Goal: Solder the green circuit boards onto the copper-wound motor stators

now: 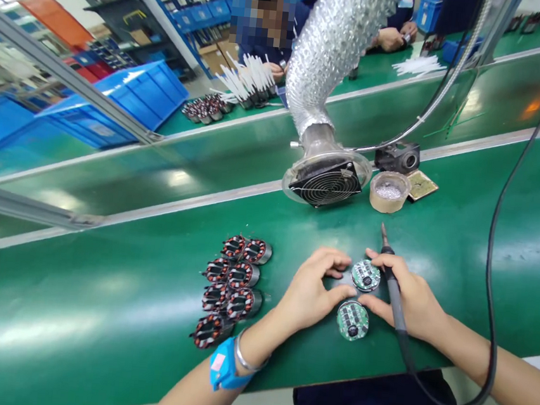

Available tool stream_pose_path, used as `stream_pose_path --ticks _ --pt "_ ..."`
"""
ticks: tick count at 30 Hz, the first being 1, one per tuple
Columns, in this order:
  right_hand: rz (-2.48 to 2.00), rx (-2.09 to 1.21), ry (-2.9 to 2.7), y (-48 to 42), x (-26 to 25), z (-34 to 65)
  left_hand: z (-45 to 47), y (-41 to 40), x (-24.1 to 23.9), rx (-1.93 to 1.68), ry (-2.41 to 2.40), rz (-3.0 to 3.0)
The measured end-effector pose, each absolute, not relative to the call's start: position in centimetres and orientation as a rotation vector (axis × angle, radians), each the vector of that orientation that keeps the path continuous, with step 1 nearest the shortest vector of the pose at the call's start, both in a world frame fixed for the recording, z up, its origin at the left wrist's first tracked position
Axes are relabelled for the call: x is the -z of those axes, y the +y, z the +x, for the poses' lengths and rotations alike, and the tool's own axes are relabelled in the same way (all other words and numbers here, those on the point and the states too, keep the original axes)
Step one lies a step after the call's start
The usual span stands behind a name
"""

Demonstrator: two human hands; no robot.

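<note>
Two round green circuit boards lie on the green bench, one point(366, 275) farther from me and one point(353, 320) closer. My left hand point(312, 289) curls its fingers against the left edge of the farther board. My right hand point(407, 295) holds a black soldering iron point(390, 271) like a pen, tip pointing away, while its fingertips touch the right edge of the same board. The iron's black cable point(493, 262) loops off to the right. A blue wrist strap point(223, 365) and a metal bangle sit on my left wrist.
Several copper-wound motor stators point(233, 288) lie grouped left of my hands. A fume extractor fan point(325, 181) on a silver hose, a tub of solder waste point(389, 192) and a small black holder point(398, 156) stand behind. Another person sits across the line with white sticks point(246, 79).
</note>
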State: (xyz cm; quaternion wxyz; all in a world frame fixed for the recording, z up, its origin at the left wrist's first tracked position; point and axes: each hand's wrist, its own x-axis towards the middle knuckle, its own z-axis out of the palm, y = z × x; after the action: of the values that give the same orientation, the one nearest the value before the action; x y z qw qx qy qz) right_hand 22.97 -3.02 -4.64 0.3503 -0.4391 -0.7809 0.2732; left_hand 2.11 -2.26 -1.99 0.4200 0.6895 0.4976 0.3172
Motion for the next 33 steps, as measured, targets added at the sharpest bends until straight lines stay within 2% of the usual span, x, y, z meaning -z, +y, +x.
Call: stream_pose_path --ticks 7,11,15,22,26,29,33 --pt "-1.209 -0.654 -1.852 -3.0 4.0 24.4 3.2 0.4 0.5 -0.514 0.927 2.011" --pt "-1.251 -0.603 -1.786 -2.8 4.2 24.3 2.9 0.2 1.1 -0.692 1.115 1.379" --pt "-1.242 -0.603 -1.781 -2.6 4.2 23.8 1.4 -1.0 0.5 -0.767 0.932 0.649" --pt "-1.245 -0.593 -1.812 -2.7 4.3 23.9 1.6 -2.1 -0.6 -0.711 0.862 0.481" --pt "-1.263 -0.576 -1.832 -2.8 4.3 24.0 1.0 -2.5 -0.2 -0.775 1.017 0.750" --pt "-1.260 -0.565 -1.844 -2.7 4.3 24.0 -0.5 -2.9 0.1 -0.785 1.228 1.329" --pt "-1.250 -0.565 -1.866 -2.7 4.1 24.0 -2.0 -3.3 -0.5 -0.497 1.220 2.024"
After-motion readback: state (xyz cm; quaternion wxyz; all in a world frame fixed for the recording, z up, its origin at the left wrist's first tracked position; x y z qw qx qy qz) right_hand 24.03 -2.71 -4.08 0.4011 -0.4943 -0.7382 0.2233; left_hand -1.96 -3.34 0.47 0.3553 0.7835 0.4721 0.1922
